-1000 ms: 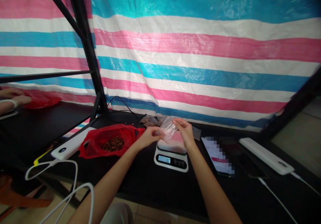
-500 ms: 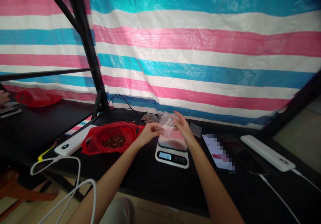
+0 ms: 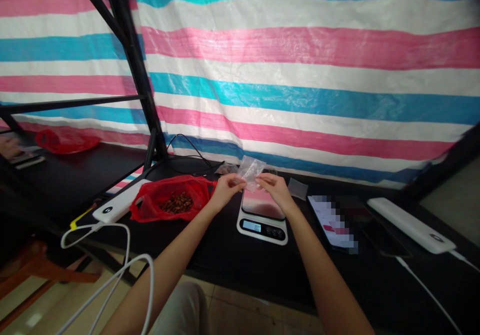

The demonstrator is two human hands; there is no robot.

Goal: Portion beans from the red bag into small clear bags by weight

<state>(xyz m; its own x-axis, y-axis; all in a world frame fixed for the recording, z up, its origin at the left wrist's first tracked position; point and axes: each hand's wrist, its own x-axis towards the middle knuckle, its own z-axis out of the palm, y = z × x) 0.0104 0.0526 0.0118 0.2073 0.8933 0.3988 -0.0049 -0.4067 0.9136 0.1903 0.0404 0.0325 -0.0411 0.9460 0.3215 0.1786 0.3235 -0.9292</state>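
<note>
Both my hands hold a small clear plastic bag [image 3: 250, 169] above the white kitchen scale [image 3: 262, 216]. My left hand [image 3: 226, 189] pinches the bag's left edge and my right hand [image 3: 275, 187] pinches its right edge. The scale's steel pan is bare and its display is lit. To the left lies a red plastic bag [image 3: 173, 203], open, with brown nuts [image 3: 177, 203] inside. Behind the scale lie more small bags [image 3: 227, 169], some with brown contents, and one flat clear bag [image 3: 298, 188] to the right.
A phone [image 3: 332, 221] lies right of the scale, and a white power bank [image 3: 410, 224] with a cable further right. Another white power bank [image 3: 119, 206] with cables sits at the left. At the far left, another person's hand [image 3: 9, 146] and a red bag [image 3: 65, 140]. A striped tarp hangs behind.
My hands have lifted the clear bag slightly and moved apart along its edges. The view has shifted, so everything sits a little right and higher. The other person's hand has drawn back at the left.
</note>
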